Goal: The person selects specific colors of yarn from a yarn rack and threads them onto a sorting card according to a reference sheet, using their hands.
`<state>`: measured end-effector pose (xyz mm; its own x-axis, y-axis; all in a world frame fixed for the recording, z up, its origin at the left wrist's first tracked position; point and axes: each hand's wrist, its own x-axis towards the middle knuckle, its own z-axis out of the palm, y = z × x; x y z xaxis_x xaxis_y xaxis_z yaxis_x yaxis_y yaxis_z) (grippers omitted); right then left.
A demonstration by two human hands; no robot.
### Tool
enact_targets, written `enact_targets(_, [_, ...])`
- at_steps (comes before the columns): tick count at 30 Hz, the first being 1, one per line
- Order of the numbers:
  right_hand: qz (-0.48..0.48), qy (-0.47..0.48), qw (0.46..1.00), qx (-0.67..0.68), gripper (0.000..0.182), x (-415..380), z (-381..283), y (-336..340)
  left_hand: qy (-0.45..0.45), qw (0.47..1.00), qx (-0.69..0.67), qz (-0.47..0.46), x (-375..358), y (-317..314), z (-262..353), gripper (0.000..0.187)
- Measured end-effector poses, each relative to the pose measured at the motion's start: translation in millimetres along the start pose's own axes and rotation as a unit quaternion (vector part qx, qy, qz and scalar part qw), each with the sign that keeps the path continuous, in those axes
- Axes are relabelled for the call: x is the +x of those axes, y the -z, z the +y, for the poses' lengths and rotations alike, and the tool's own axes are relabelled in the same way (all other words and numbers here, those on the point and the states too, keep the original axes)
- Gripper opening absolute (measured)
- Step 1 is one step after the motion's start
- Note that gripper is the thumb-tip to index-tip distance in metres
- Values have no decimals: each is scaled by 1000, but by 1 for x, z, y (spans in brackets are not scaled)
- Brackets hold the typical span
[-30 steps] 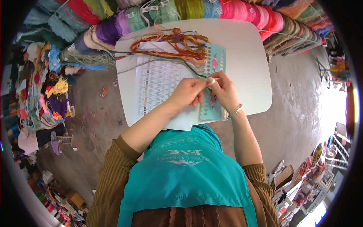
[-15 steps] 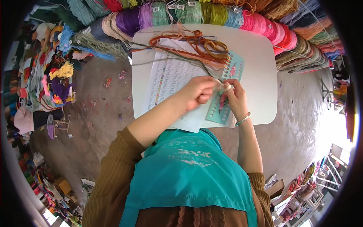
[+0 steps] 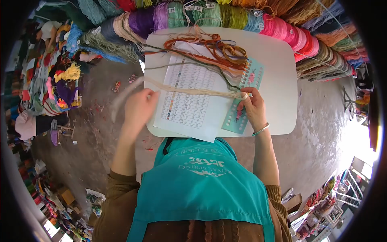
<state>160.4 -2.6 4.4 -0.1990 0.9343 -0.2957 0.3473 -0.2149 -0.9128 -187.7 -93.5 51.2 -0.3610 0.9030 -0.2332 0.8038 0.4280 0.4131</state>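
Note:
My right hand (image 3: 253, 104) pinches a cream strand of thread (image 3: 193, 92) at the edge of a pale green punched card (image 3: 238, 121) with pink thread pieces on it. From there the strand stretches left across a printed chart sheet (image 3: 185, 107), its far end blurred. Just below that end is my left hand (image 3: 139, 105), fingers curled in; what they hold, if anything, is hidden. A dark green strand (image 3: 223, 76) runs to the card close to my right fingers. Orange and brown threads (image 3: 213, 50) lie in loose loops at the card's upper end.
Beneath the sheet and card is a white tabletop (image 3: 278, 105). Rows of coloured yarn hanks (image 3: 177, 18) hang along its far side. To the left are piles of yarn (image 3: 68, 76) and a small stool (image 3: 64, 133); scraps lie on the floor.
My left hand has swung left, away from my right hand, and the cream strand now stretches out across the sheet. My right hand stays at the card. The view has shifted slightly.

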Motion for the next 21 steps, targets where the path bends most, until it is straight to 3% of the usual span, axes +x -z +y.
enact_targets(2, [3, 2, 1000, 16, 39, 0, 3, 0, -64, 997, 19, 35, -7, -7, 27, 22])
enact_targets(3, [2, 2, 1000, 15, 39, 1, 4, 0, -70, 996, -59, 4, -10, -9, 44, 20])
enact_targets(5, [3, 2, 1000, 13, 40, 2, 6, 1, -231, 956, -174, 49, -4, -43, 58, 25])
enact_targets(7, [3, 4, 1000, 17, 41, 2, 7, 0, -356, 913, -184, 76, 2, -73, 85, 35])
enact_targets(9, [5, 5, 1000, 20, 42, 0, 7, 1, -332, 900, -281, -27, 7, -99, 105, 39])
enact_targets(10, [6, 9, 1000, 26, 42, 0, 7, 1, -333, 899, -282, -28, 8, -105, 113, 39])
enact_targets(12, [10, 12, 999, 32, 43, 0, 11, 3, -229, 882, -360, -201, 9, -107, 125, 36])
enact_targets(15, [10, 29, 997, 68, 46, 2, 18, 3, -218, 885, -320, -260, 10, -96, 133, 29])
enact_targets(21, [1, 17, 1000, 16, 25, -1, 4, 2, -235, 925, -230, -192, 22, -78, 108, 21])
